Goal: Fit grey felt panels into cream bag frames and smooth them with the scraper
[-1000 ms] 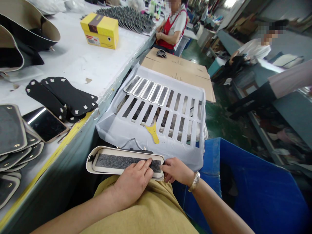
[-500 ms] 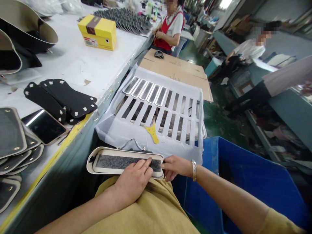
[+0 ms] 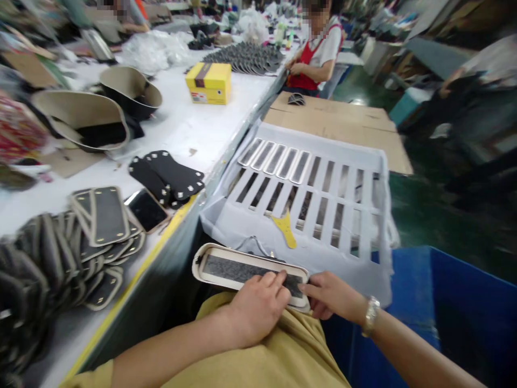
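A long cream panel with a dark grey felt strip [image 3: 238,268] lies across my lap. My left hand [image 3: 258,307] rests on its right end, fingers pressing down on the felt. My right hand [image 3: 329,295] pinches the panel's right edge from the side. Just beyond lies a white slotted sheet [image 3: 311,188] holding several framed felt strips [image 3: 274,158] in its far slots, and a small yellow leather piece [image 3: 286,228] sits on its near part.
On the long white table to the left are stacked black oval pieces [image 3: 165,175], grey-edged panels [image 3: 81,237], a phone [image 3: 147,209] and a yellow box [image 3: 208,82]. A blue bin [image 3: 456,302] stands at the right. A person in red [image 3: 315,51] works beyond flat cardboard [image 3: 343,121].
The view has swung left and blurred, showing more of the table. Both hands stay on the panel's right end in much the same grip.
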The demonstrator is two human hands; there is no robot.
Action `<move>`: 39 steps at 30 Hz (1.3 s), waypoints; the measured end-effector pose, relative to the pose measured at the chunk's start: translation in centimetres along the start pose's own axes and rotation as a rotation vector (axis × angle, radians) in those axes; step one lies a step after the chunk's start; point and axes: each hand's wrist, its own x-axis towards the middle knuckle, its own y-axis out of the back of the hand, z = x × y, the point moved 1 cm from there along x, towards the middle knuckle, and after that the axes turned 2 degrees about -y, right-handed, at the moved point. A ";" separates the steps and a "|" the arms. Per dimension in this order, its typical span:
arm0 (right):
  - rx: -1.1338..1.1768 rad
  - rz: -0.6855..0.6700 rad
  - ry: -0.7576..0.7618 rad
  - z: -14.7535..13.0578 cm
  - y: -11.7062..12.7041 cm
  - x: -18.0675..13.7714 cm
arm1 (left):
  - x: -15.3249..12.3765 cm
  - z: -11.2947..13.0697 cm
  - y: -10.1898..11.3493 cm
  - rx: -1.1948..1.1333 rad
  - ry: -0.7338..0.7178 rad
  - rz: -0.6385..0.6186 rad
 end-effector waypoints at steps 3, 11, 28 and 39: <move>0.065 -0.099 -0.010 0.1 0.5 0.8 | -0.2 -0.7 0.2 -0.027 -0.020 0.011; 0.163 -0.227 -0.013 1.0 0.6 1.7 | -0.5 -2.2 0.4 -0.270 -0.014 0.079; 0.208 -0.224 -0.011 2.8 0.5 3.1 | -8.2 -11.0 2.5 -0.092 0.870 -0.199; 0.194 -0.250 -0.007 1.6 0.4 2.3 | -7.7 -11.7 1.2 -0.095 0.876 -0.274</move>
